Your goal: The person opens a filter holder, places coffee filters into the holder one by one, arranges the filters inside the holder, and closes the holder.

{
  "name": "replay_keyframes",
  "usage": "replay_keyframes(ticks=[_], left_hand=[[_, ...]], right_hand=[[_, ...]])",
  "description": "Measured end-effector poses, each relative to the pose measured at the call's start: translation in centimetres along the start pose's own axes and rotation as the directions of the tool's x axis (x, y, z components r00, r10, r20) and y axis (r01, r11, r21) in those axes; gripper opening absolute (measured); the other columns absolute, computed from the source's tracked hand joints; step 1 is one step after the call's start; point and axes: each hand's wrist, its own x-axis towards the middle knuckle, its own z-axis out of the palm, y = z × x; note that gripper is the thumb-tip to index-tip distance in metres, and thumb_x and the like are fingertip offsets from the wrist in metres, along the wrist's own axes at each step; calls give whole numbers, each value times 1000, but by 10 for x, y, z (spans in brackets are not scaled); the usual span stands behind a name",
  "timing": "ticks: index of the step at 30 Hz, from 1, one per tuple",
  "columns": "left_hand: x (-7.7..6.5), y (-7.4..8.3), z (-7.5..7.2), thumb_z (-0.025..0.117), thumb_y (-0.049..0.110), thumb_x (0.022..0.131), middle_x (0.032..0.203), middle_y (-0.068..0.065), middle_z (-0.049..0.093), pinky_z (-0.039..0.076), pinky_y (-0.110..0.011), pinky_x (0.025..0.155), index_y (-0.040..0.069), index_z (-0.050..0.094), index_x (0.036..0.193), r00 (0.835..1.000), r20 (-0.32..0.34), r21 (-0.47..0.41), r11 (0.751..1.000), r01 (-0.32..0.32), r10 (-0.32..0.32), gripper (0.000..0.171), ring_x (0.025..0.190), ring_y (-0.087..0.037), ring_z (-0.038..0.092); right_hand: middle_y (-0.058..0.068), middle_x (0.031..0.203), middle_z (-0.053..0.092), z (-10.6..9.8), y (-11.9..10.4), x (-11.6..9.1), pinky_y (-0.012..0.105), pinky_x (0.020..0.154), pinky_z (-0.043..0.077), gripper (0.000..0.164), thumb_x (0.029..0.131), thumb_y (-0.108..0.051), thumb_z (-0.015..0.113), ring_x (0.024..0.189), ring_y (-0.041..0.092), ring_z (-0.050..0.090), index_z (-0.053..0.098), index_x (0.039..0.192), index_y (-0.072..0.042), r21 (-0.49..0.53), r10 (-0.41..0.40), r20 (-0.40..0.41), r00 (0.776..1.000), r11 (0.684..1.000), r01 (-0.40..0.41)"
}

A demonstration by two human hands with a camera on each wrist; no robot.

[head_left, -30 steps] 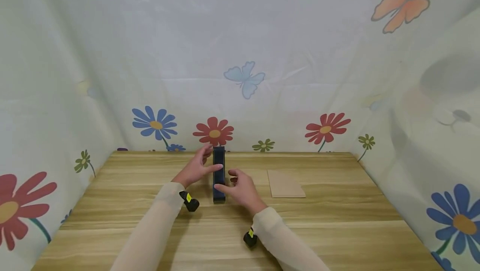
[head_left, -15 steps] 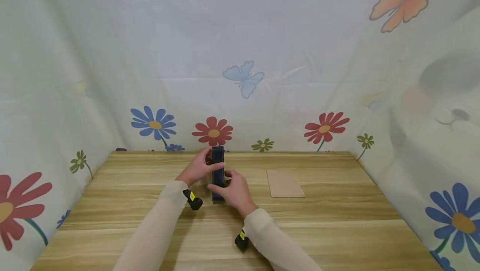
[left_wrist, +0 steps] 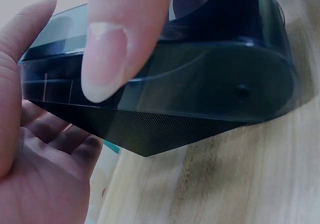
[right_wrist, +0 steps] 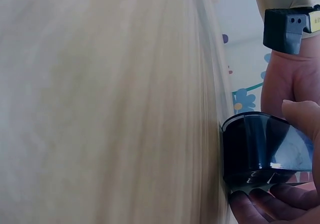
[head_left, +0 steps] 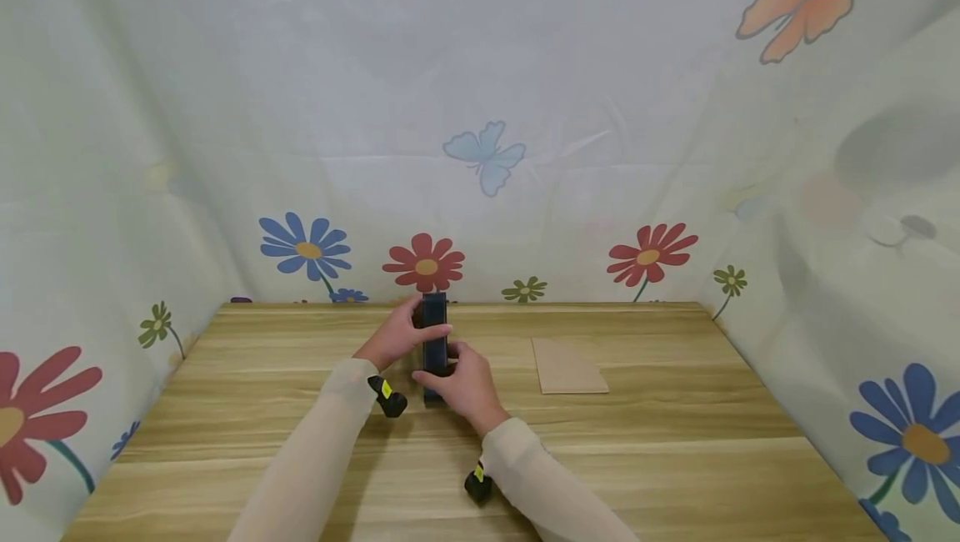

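A long, narrow, glossy black device (head_left: 435, 311) stands on the wooden table, pointing away from me. Its rounded end and a finely ridged dark face (left_wrist: 150, 129) show in the left wrist view; its exact kind cannot be told. My left hand (head_left: 396, 337) grips the far half, thumb across the top and fingers along the left side. Nearer to me, my right hand (head_left: 467, 381) holds the front half, its thumb over the top. In the right wrist view, the right fingers (right_wrist: 272, 204) curl at the device's side, close to the tabletop.
A flat tan board (head_left: 568, 368) with one curved edge lies to the right of the hands. The wooden table (head_left: 660, 484) meets a flower-printed curtain (head_left: 585, 217) at its back and sides. Small black cameras (head_left: 391, 400) sit on both wrists.
My right hand has moved left and closed in on the device, its thumb now farther over it. My left hand has settled its hold, shifting slightly right. The board stays in place.
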Motion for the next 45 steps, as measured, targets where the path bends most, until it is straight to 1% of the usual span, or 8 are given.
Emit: replay_keyframes(ticks=[5,9,14,22,27,31,38,45], left_hand=[[3,-2,1,83,58,79,142,-12,59,40,-58,114,18,45,149,1000,7,-23,1000,18,-18,89,128,-33,58],[5,-3,1,83,57,80,140,-11,60,38,-59,116,18,51,143,1000,17,-56,998,20,-19,81,129,-32,58],[4,-1,2,83,54,81,137,-11,62,38,-58,116,17,53,141,1000,15,-75,997,16,-15,76,127,-31,59],[0,2,3,82,52,83,138,-11,62,38,-59,116,16,54,140,1000,-5,-88,996,23,-23,73,128,-33,58],[1,1,3,82,51,83,134,-9,63,42,-57,113,18,56,136,1000,-19,-92,996,18,-20,68,123,-31,60],[2,1,4,82,51,83,132,-9,64,44,-56,111,18,56,136,1000,-27,-82,997,12,-15,67,119,-30,61],[0,1,6,84,59,77,130,-9,65,46,-55,110,17,58,136,996,-85,-33,999,22,-25,77,116,-29,61],[-8,5,12,87,59,73,121,-8,67,50,-51,105,16,63,127,987,-162,-54,998,17,-25,73,109,-29,62]], right_hand=[[16,122,70,1,-1,0,42,90,59,59,86,-34,84,104,25,70,60,129,-1,12,0,-3,1000,1000,0],[14,122,70,3,-2,1,41,90,59,58,86,-35,84,105,23,70,60,128,-4,8,-2,-20,1000,1000,2],[12,116,71,5,-3,2,39,86,59,57,85,-35,85,100,22,70,61,125,-3,-25,-16,-45,999,1000,15],[9,109,71,8,-4,5,38,85,58,55,83,-36,86,94,19,68,62,121,-4,-86,-11,-63,998,996,5],[8,104,70,8,-9,4,37,83,58,53,83,-33,87,87,17,67,62,118,-3,-129,1,-59,998,992,-9],[8,99,69,8,-13,4,35,81,58,51,82,-30,87,82,16,65,61,115,-1,-175,7,-64,998,984,-18],[11,95,70,5,-16,4,37,77,57,45,79,-21,86,78,18,64,63,111,2,-258,-11,-63,998,966,-6],[13,100,71,0,-15,2,38,79,57,46,81,-22,85,81,19,63,64,114,1,-276,10,-27,1000,961,-17]])
